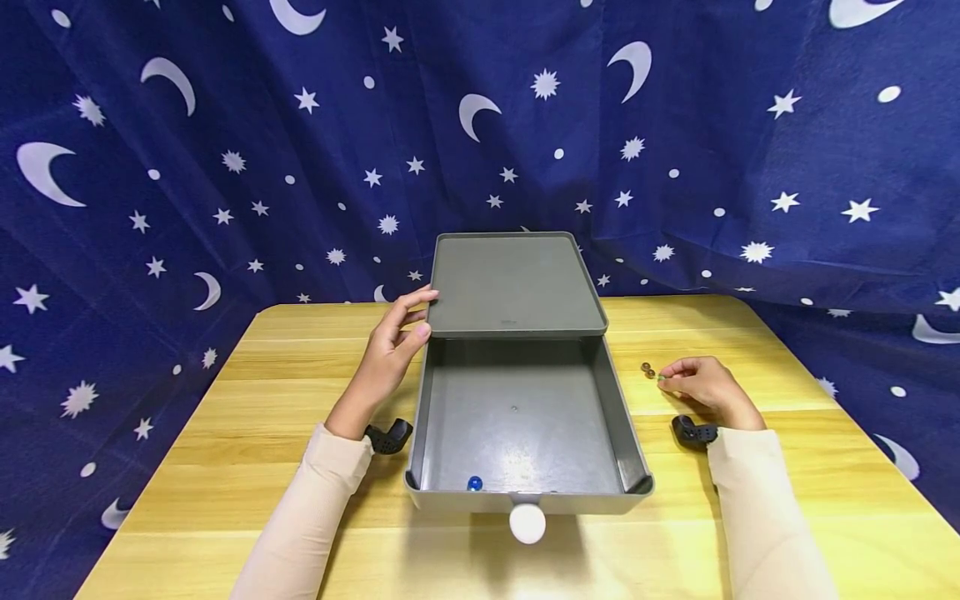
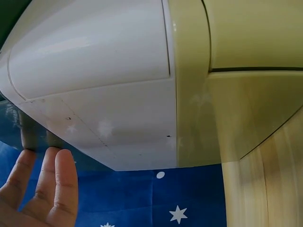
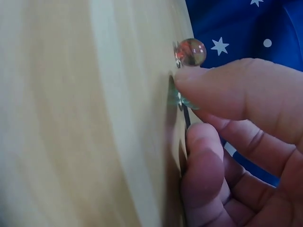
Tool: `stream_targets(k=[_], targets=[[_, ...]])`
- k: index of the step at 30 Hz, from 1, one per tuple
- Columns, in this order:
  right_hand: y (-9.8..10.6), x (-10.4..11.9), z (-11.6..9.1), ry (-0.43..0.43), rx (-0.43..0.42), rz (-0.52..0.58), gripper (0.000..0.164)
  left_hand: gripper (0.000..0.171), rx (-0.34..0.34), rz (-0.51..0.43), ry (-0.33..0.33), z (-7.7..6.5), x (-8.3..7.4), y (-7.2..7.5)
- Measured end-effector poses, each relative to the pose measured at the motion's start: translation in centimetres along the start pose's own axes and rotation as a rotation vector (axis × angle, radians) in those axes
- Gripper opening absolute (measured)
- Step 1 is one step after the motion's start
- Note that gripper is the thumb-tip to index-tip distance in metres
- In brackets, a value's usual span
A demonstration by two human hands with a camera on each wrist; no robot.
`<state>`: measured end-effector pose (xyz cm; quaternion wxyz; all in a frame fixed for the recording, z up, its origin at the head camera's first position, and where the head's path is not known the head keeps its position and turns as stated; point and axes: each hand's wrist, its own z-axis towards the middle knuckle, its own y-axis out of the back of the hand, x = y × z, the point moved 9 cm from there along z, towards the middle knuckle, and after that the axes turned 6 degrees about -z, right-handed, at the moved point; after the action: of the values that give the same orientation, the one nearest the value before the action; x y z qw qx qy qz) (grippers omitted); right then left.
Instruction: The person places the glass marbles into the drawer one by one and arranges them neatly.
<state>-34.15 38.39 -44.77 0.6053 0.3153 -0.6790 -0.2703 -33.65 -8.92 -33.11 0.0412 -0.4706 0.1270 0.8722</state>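
Observation:
My left hand point(image 1: 384, 354) rests against the left side of a small grey-topped cabinet point(image 1: 517, 283), fingers extended along its edge. In the left wrist view those fingers point(image 2: 65, 184) touch the cabinet's pale side wall point(image 2: 118, 118). The cabinet's drawer point(image 1: 517, 400) is pulled out, with a round white knob point(image 1: 527, 523) at its front. One blue marble point(image 1: 475, 483) lies inside near the front wall. To the right, my right hand point(image 1: 705, 387) pinches a greenish glass marble point(image 3: 174, 97) at the tabletop, mostly hidden by the thumb. Beside it is a reddish-brown marble point(image 3: 193, 51).
Two brown marbles point(image 1: 648, 371) lie on the wooden table point(image 1: 300, 400) just left of my right hand. A dark blue curtain point(image 1: 337, 167) with moons and stars hangs behind the table and down both sides. A black wrist camera point(image 1: 390, 437) sits beside the left wrist.

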Motion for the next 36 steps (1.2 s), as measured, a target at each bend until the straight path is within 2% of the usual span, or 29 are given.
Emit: stream_targets(k=[3,8,13,19,24,36], targets=[[0.0,0.0,-0.1,0.007,0.008,0.02,0.035,0.052,-0.001,0.0,0.003,0.0,0.0,0.0],[0.0,-0.3,-0.2,-0.007,0.025,0.116,0.035,0.052,-0.001,0.0,0.001,0.0,-0.1,0.0],[0.1,-0.5,-0.1,0.016,0.025,0.178,0.036,0.052,-0.002,-0.004,0.003,0.0,-0.1,0.0],[0.3,-0.3,-0.1,0.061,0.032,0.174,0.036,0.052,0.0,-0.008,0.004,0.0,0.0,-0.1],[0.8,0.1,-0.3,0.058,0.027,0.161,0.038,0.052,0.001,-0.009,0.004,0.0,-0.1,-0.1],[1.6,1.7,-0.5,0.066,0.033,0.245,0.039,0.052,0.002,-0.005,0.005,0.0,-0.1,-0.1]])
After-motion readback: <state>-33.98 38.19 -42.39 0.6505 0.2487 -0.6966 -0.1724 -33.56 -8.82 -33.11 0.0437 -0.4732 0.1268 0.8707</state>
